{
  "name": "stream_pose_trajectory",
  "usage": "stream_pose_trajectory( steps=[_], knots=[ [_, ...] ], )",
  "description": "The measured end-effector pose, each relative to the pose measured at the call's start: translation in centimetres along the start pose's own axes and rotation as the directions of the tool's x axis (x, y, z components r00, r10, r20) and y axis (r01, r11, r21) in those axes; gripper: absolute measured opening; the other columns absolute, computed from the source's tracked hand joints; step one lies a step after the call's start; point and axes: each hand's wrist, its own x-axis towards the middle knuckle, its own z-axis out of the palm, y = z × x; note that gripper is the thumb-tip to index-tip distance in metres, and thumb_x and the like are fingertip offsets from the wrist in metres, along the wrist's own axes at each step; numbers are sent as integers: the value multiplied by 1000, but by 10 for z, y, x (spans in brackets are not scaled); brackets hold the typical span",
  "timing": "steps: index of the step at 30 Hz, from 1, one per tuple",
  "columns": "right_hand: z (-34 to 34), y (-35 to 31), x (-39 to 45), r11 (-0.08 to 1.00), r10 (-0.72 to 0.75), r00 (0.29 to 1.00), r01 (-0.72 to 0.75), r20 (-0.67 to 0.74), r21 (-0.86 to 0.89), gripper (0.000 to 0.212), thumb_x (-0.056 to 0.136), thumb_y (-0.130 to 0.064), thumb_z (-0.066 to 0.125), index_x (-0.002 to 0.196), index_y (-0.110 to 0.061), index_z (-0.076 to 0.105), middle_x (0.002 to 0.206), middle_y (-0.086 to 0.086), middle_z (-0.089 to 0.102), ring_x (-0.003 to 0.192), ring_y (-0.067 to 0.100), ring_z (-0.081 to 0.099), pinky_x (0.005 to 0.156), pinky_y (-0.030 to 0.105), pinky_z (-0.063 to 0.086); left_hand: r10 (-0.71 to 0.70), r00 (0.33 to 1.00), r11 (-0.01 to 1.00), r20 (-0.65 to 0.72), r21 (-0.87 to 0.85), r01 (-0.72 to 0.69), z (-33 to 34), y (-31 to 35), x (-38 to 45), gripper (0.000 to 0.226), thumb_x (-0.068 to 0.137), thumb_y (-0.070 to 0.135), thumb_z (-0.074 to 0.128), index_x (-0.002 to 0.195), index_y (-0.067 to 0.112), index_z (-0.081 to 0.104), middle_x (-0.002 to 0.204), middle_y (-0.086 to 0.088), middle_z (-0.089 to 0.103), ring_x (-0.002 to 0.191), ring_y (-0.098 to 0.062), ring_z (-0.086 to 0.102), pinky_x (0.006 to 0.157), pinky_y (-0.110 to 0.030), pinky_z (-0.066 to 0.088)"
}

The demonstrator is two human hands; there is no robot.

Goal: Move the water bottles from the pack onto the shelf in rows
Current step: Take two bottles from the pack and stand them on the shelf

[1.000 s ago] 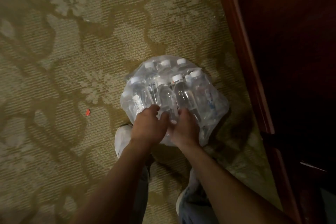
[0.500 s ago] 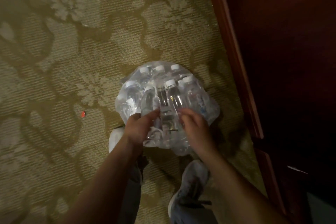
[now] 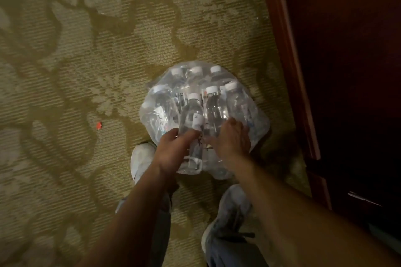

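Standing on the carpet, the pack of water bottles is a clear plastic wrap, torn open at its near side, with white caps showing at the far side. The left hand holds one bottle, its fingers curled around the lower part of the body; this bottle is tilted, its cap pointing to the far side and its base close to the near edge of the pack. The bottle lies on top of the opened wrap, between the two hands. The right hand rests on the pack just right of that bottle, with fingers bent down onto the plastic and the bottles below; I cannot tell if they pinch the wrap or only press on it. Other bottles stand upright inside the wrap, in rows to the far side and to the left and right of the held one. Near the pack, two shoes show: one shoe at the left, touching the pack's near left edge, and another shoe nearer, below the right forearm. A small red scrap lies on the carpet, well left of the pack. Dark wooden furniture runs along the right side, near the pack but apart from it.
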Motion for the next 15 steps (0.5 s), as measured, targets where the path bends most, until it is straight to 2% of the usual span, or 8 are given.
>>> stream_pose_trajectory(
  steps=[3, 6, 8, 10, 12, 15],
  knots=[
    [9, 1, 0, 997, 47, 998, -45, 29, -62, 92, 73, -59, 76, 140, -9, 37, 138, 16, 54, 130, 35, 45, 98, 42, 42, -51, 998, 999, -26, -12, 50, 2, 6, 0, 38, 91, 37, 64, 115, 7, 67, 102, -13, 76, 83, -26, 74, 61, -29, 54],
    [9, 6, 0, 997, 62, 998, -61, 11, -42, 71, 79, -49, 74, 133, -14, 43, 131, 14, 61, 124, 34, 52, 97, 41, 43, -50, 999, 998, 12, 26, 49, 0, 6, -2, 54, 88, 50, 66, 119, 6, 65, 106, -16, 74, 92, -32, 73, 75, -41, 60],
    [1, 8, -1, 998, 55, 998, -56, 3, 21, 59, 83, -48, 71, 126, -16, 48, 126, 12, 63, 119, 34, 58, 89, 37, 45, -15, 999, 997, 32, 77, 13, -2, 10, -7, 66, 77, 59, 74, 120, 9, 65, 106, -12, 75, 94, -30, 74, 85, -46, 60],
    [-12, 10, -3, 992, 49, 999, -50, 12, 120, 48, 85, -46, 69, 121, -18, 53, 125, 10, 64, 115, 33, 60, 83, 34, 43, 0, 999, 996, 35, 87, -3, -4, 11, -14, 73, 73, 58, 78, 125, 11, 61, 111, -11, 75, 96, -30, 74, 90, -51, 59],
    [-23, 11, -5, 989, 38, 998, -45, 48, 144, 43, 88, -43, 68, 122, -19, 57, 127, 10, 63, 117, 32, 60, 83, 33, 43, -2, 1000, 998, 22, 63, 0, -5, 11, -21, 65, 78, 51, 78, 126, 11, 61, 113, -12, 74, 97, -32, 74, 90, -52, 59],
    [-20, 5, -10, 976, -16, 978, -30, 209, 216, 61, 85, -48, 71, 134, -17, 53, 134, 9, 60, 122, 32, 58, 95, 36, 47, 27, 999, 996, 38, 87, -30, -9, 5, -25, 42, 81, 47, 76, 109, 16, 70, 100, -10, 78, 87, -26, 76, 75, -39, 61]
  ],
)
